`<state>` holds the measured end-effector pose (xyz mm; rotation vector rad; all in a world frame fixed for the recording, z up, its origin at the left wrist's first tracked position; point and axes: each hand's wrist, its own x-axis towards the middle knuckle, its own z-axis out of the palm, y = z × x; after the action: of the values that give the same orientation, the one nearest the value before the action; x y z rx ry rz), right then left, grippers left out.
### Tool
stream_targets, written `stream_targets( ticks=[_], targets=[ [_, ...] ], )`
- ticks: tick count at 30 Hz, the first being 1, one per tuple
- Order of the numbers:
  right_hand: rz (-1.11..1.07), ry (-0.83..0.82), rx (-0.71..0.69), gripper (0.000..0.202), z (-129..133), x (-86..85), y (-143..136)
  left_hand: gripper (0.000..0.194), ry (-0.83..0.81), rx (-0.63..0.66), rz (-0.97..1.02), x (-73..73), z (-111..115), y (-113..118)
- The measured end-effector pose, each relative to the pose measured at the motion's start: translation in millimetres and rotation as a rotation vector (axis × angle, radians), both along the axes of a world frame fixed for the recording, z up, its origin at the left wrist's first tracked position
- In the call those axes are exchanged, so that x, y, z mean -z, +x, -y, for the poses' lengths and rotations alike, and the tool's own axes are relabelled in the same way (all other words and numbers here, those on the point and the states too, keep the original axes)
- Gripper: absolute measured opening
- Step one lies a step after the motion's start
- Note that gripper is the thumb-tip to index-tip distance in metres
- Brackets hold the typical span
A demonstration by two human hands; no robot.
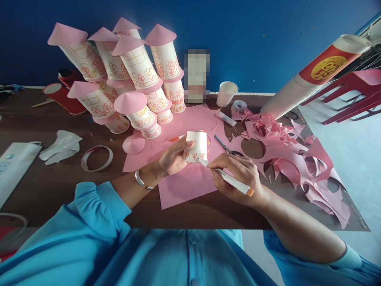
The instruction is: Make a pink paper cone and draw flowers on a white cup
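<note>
My left hand [174, 158] is closed around a white paper cup [196, 143], which shows a row of red flower outlines near its lower edge. Between the fingers of my right hand [239, 174] is a white marker [233, 182] with an orange end, its tip at or close to the cup's lower edge. Under both hands lies pink paper [190, 186]. Behind the cup, partly hidden, is an orange-red marker [175, 139]. Scissors [226, 147] rest just beyond my right hand.
Several cup towers [139, 71] with pink cone roofs stand at the back left. Pink scraps [297, 155] cover the right side, near a tall cup stack [309, 79]. A single cup [227, 94], glue stick [226, 118], tape roll [97, 158] and power strip [18, 167] are also there.
</note>
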<state>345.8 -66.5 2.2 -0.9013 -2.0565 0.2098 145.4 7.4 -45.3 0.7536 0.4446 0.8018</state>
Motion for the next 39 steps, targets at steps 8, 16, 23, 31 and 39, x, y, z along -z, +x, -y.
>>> stream_targets(
  ticks=[8, 16, 23, 31, 39],
  targets=[
    [0.008, -0.047, -0.063, 0.014, 0.2, -2.8, 2.0, 0.035, 0.024, 0.009, 0.003, 0.9, -0.5, 0.3],
    [0.019, -0.084, -0.135, 0.011, 1.6, -1.2, 0.3, 0.045, 0.145, 0.022, -0.083, 4.4, 2.3, -5.2],
    [-0.109, 0.024, -0.095, 0.015, 0.7, -8.3, 4.7, 0.048, 0.068, -0.023, -0.077, 4.3, 0.4, -3.1],
    [-0.051, 0.031, 0.022, 0.015, -2.1, -4.4, 3.4, 0.046, 0.015, -0.012, -0.032, -5.8, -0.1, 1.4],
    [-0.022, 0.053, 0.034, 0.016, -1.9, -2.0, 2.1, 0.045, -0.022, -0.02, -0.012, -8.7, 0.6, 1.4]
  ],
)
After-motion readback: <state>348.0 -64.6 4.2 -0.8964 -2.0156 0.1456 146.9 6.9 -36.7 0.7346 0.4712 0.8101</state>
